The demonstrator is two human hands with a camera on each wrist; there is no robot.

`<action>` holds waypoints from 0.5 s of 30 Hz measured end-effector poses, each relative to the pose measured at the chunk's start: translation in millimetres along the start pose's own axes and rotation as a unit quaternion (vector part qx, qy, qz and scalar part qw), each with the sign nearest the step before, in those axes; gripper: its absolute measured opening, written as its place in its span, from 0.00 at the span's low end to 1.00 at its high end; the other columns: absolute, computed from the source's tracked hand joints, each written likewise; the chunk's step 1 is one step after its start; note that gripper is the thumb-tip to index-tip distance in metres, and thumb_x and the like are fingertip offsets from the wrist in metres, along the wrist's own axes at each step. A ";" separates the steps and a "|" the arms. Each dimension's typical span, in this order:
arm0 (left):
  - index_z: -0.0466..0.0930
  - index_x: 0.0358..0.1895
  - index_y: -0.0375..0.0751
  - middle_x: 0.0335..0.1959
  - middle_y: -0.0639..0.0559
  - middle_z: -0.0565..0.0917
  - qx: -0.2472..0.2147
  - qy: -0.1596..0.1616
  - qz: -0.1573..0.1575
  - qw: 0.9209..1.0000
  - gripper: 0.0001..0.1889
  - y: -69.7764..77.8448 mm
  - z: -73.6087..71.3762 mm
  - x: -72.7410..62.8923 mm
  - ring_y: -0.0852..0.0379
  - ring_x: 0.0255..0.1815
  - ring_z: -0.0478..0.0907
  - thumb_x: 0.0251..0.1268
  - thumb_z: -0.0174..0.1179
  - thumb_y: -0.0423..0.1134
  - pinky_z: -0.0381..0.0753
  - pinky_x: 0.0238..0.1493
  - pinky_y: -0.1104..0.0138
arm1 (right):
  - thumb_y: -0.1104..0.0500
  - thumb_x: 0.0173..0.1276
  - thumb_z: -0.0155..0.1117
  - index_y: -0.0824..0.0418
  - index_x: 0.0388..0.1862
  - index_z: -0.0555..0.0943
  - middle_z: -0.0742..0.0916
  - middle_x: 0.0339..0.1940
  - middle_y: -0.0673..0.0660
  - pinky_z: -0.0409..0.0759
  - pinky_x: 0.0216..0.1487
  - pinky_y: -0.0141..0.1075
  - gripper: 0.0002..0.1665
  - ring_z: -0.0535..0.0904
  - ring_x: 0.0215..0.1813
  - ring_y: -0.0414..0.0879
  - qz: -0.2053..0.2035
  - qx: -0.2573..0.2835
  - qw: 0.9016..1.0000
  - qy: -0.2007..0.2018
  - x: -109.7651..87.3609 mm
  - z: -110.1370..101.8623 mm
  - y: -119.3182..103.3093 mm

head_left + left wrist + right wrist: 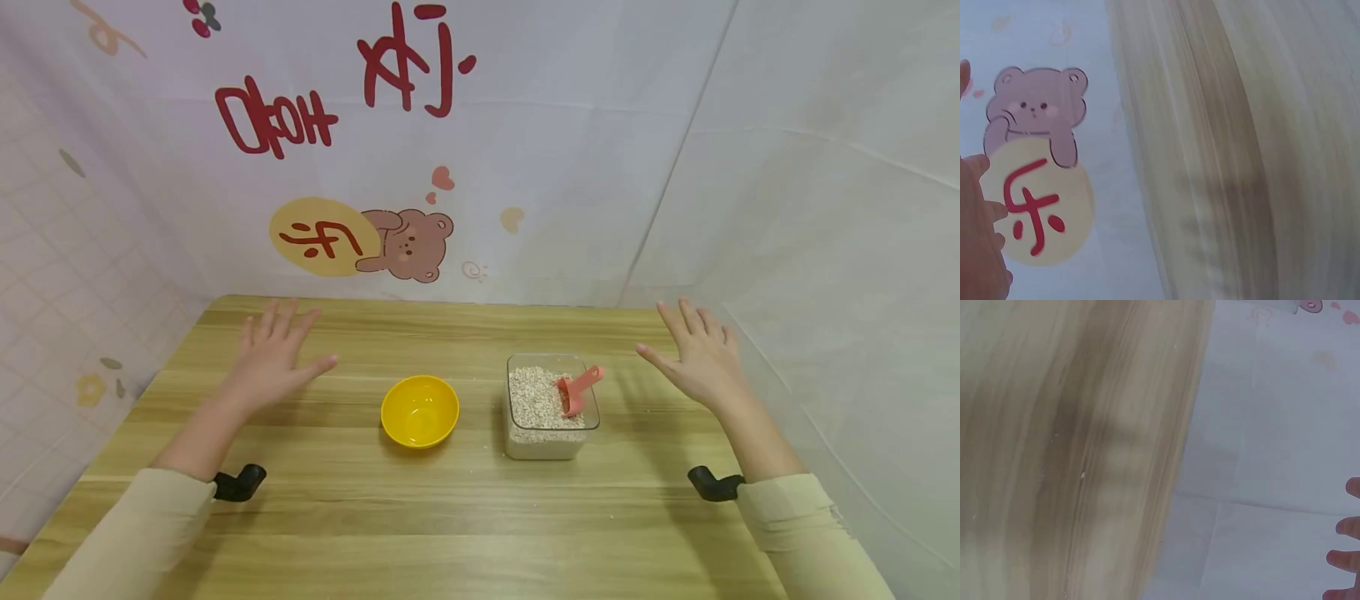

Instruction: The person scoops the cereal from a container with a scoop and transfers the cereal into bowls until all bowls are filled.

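Observation:
A yellow bowl [420,412] stands on the wooden table in the head view, with nothing in it. To its right is a clear square container [546,447] filled with oat flakes [534,398]. A pink scoop [576,395] rests in the flakes, its handle leaning over the right rim. My left hand [270,358] is held over the table left of the bowl, fingers spread, holding nothing. On the other side my right hand [701,358] hovers right of the container, also spread and holding nothing. Fingertips [1349,559] of it show at the right wrist view's edge.
The wooden table [450,525] meets a white printed cloth [570,167] along its back edge. Cloth also hangs at the left and right sides. A few small pale crumbs lie on the wood near the container. Black mounts [240,483] sit at both wrists.

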State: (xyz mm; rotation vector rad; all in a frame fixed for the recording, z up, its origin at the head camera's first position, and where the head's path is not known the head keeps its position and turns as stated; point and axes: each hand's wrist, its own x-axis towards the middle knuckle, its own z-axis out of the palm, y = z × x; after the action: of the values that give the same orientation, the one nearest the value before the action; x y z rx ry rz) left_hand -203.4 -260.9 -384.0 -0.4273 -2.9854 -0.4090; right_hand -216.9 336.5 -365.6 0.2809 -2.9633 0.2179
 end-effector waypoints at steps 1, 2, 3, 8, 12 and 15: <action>0.47 0.76 0.39 0.75 0.32 0.37 -0.001 0.002 0.003 1.000 0.45 2.9 0.2 0.1 0.35 0.73 0.23 0.66 0.48 0.66 0.20 0.64 0.40 | 0.29 0.68 0.45 0.50 0.79 0.43 0.48 0.77 0.66 0.36 0.63 0.70 0.50 0.40 0.73 0.69 -0.003 0.002 1.000 0.003 -0.4 -1.0 -1.8; 0.46 0.76 0.39 0.75 0.32 0.38 -0.002 0.004 0.006 1.000 0.46 5.9 0.2 0.2 0.36 0.73 0.23 0.66 0.48 0.66 0.20 0.65 0.40 | 0.29 0.68 0.45 0.50 0.79 0.43 0.48 0.77 0.66 0.37 0.63 0.70 0.50 0.41 0.73 0.69 -0.005 0.003 1.000 0.006 -0.9 -2.0 -3.5; 0.46 0.76 0.40 0.75 0.32 0.39 -0.001 0.007 0.009 1.000 0.46 8.7 0.6 0.6 0.36 0.73 0.23 0.66 0.48 0.66 0.20 0.65 0.41 | 0.29 0.68 0.46 0.51 0.79 0.44 0.49 0.77 0.66 0.38 0.63 0.70 0.50 0.42 0.73 0.70 -0.009 0.004 1.000 0.011 -1.5 -3.0 -5.2; 0.46 0.77 0.40 0.75 0.32 0.43 -0.006 0.019 0.025 0.999 0.47 22.1 3.2 4.3 0.37 0.74 0.25 0.64 0.50 0.66 0.21 0.66 0.42 | 0.31 0.68 0.49 0.53 0.79 0.48 0.54 0.76 0.68 0.43 0.62 0.70 0.50 0.48 0.71 0.72 -0.023 0.012 0.999 0.028 -4.4 -6.8 -13.0; 0.46 0.76 0.39 0.75 0.32 0.43 -0.025 0.024 0.036 0.999 0.48 33.5 6.2 6.2 0.37 0.74 0.27 0.63 0.52 0.66 0.24 0.67 0.42 | 0.32 0.68 0.50 0.53 0.79 0.48 0.56 0.75 0.68 0.43 0.63 0.70 0.49 0.49 0.70 0.73 -0.029 0.039 0.998 0.033 -6.7 -8.7 -20.2; 0.44 0.77 0.40 0.76 0.34 0.41 -0.038 0.025 0.044 0.998 0.50 42.3 9.7 7.5 0.38 0.75 0.28 0.62 0.52 0.67 0.26 0.68 0.41 | 0.33 0.67 0.53 0.54 0.78 0.51 0.58 0.74 0.68 0.45 0.63 0.70 0.49 0.51 0.69 0.73 -0.032 0.065 0.997 0.036 -9.4 -10.2 -27.3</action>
State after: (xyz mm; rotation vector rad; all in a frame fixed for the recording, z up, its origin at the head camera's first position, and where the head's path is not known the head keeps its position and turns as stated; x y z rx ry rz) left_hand -199.0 -217.2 -381.8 -0.5451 -2.8981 -0.5193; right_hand -200.9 313.2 -353.7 0.3756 -2.8674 0.4050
